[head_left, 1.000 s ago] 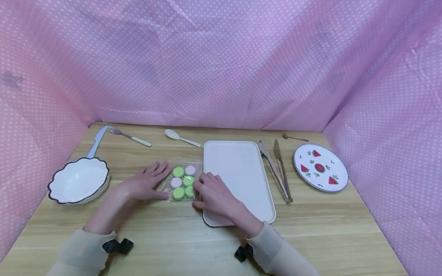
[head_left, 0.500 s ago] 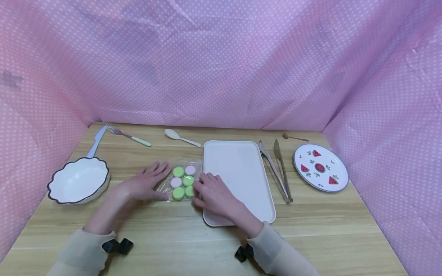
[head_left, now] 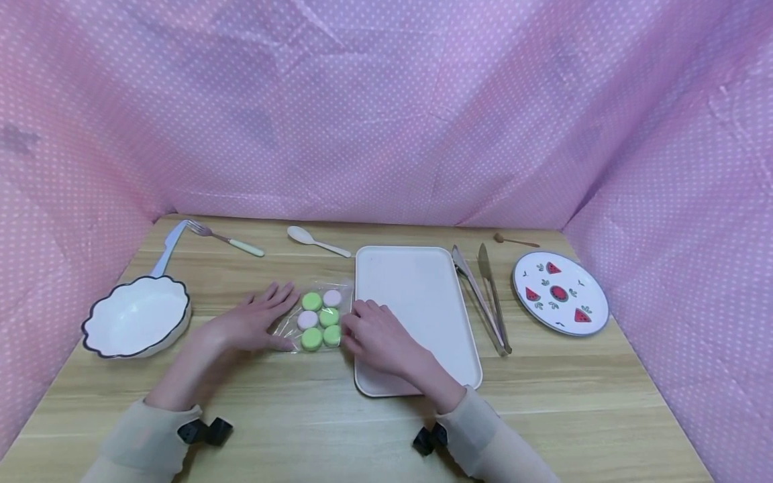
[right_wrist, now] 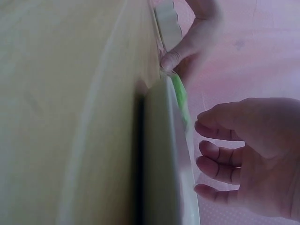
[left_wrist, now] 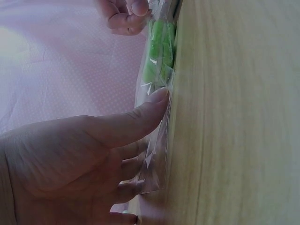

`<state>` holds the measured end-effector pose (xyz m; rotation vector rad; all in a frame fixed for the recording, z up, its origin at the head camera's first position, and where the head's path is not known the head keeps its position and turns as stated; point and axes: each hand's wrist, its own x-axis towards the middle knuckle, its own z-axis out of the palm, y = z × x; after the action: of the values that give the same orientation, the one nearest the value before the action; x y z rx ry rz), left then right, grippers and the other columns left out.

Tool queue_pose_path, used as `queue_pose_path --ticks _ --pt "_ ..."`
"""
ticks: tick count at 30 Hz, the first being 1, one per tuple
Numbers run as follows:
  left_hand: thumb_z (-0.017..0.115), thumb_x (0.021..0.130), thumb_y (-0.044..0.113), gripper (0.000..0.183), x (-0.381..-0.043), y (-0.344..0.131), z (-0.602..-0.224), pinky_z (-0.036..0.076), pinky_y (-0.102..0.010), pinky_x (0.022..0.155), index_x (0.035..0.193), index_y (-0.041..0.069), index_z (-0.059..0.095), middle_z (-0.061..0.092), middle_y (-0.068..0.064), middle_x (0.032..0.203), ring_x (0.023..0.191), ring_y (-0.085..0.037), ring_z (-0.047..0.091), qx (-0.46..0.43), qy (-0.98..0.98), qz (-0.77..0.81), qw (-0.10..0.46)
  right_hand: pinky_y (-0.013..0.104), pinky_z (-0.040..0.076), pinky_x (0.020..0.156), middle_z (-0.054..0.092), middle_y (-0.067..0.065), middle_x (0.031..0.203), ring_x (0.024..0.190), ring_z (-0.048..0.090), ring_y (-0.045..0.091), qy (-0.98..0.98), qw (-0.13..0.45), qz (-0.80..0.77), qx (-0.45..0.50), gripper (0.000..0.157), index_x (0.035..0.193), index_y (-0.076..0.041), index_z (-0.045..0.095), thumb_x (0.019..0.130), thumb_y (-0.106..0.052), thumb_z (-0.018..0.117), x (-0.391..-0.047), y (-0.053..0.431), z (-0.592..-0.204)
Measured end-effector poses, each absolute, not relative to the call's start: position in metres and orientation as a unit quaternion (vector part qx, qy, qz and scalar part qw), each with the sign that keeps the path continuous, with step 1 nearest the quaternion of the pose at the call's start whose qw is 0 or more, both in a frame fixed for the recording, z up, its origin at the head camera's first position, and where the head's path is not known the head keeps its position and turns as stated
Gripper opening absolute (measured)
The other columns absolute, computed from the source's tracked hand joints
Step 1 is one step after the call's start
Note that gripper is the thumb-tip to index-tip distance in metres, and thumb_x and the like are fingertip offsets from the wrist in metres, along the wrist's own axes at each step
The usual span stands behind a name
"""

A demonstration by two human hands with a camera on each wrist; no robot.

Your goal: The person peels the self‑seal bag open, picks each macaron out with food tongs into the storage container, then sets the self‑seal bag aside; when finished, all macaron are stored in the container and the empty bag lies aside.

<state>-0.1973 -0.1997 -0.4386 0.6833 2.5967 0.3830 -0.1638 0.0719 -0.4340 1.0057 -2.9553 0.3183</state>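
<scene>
Both hands of mine are at a clear, flat plastic bag (head_left: 290,327), which lies on the light wooden table (head_left: 302,429) between them. Inside it are six small round pieces: four bright green discs (head_left: 329,316) and two pale pink discs (head_left: 307,320), in three rows of two. With the left hand (head_left: 253,325) I press on the left end of the bag, fingers straight and spread, grasping nothing. The right hand (head_left: 383,342) is at the right end, its fingers loosely bent; whether the tips pinch the plastic, I cannot tell. This hand partly covers the rectangular white tray (head_left: 404,288), just beside the bag. Behind the bag lies a white spoon (head_left: 317,241). To the right of the tray I see long silver metal tongs (head_left: 477,295), then a round white plate with watermelon pictures (head_left: 570,276). At my left stands a white bowl with wavy dark rim (head_left: 137,315), and behind it lies a fork with pale green handle (head_left: 244,247). Pink dotted cloth (head_left: 386,121) hangs behind everything.
</scene>
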Motion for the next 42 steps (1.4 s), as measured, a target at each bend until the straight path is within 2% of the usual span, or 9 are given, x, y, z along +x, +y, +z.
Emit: queue_pose_path --ticks 15,23,32,42 --pt "0.062 0.079 0.060 0.097 -0.197 -0.199 -0.437 0.007 -0.066 0.110 0.151 0.014 0.016 0.005 -0.012 0.159 0.145 -0.042 0.001 0.248 0.935 0.138 0.211 0.027 0.035 0.065 0.049 -0.008 0.080 0.074 0.044 0.012 -0.943 -0.023 0.117 0.310 0.007 0.080 -0.025 0.062 0.086 -0.027 0.059 -0.171 0.084 -0.426" --pt "0.061 0.078 0.061 0.098 -0.197 -0.199 -0.436 0.007 -0.066 0.110 0.151 0.013 0.015 0.004 -0.013 0.159 0.144 -0.043 0.001 0.247 0.935 0.137 0.215 0.023 0.035 0.062 0.049 -0.012 0.079 0.073 0.045 0.008 -0.943 -0.035 0.143 0.299 0.011 0.078 -0.029 0.062 0.085 -0.037 0.061 -0.177 0.077 -0.425" --pt "0.060 0.079 0.062 0.097 -0.195 -0.198 -0.433 0.007 -0.065 0.111 0.151 0.015 0.016 0.004 -0.012 0.159 0.145 -0.042 0.001 0.247 0.936 0.136 0.212 0.022 0.036 0.058 0.051 -0.009 0.076 0.069 0.047 0.010 -0.939 -0.023 0.140 0.312 0.010 0.075 -0.024 0.063 0.083 -0.019 0.060 -0.186 0.069 -0.424" --pt "0.062 0.079 0.059 0.096 -0.195 -0.197 -0.431 0.007 -0.065 0.111 0.151 0.015 0.016 0.004 -0.011 0.159 0.145 -0.042 0.001 0.241 0.935 0.137 0.219 0.022 0.040 0.058 0.054 -0.009 0.077 0.069 0.050 0.007 -0.941 -0.082 0.172 0.280 0.011 0.075 -0.025 0.060 0.085 -0.023 0.058 -0.191 0.077 -0.424"
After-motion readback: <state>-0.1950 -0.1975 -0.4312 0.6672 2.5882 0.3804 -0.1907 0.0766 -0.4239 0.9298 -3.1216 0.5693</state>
